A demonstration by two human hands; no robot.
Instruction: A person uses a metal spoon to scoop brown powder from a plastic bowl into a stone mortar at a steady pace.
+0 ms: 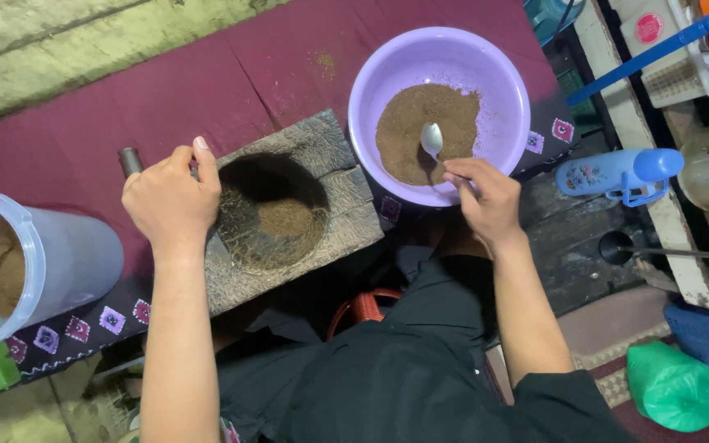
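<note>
My left hand (170,199) is closed around a dark metal rod (130,159) that lies at the left edge of a grey stone mortar (322,143). The mortar's hollow holds a little brown powder (282,217). My right hand (486,199) grips the handle of a metal spoon (431,139), whose bowl rests on a mound of brown powder (420,123) inside a purple plastic basin (502,90). The basin sits just right of the mortar.
A clear plastic container (67,254) with brown powder lies at the left on a maroon cloth (125,98). A blue flask (617,174), a green bag (670,385) and a shelf with clutter (683,57) stand at the right. My dark-clothed lap (387,369) is below.
</note>
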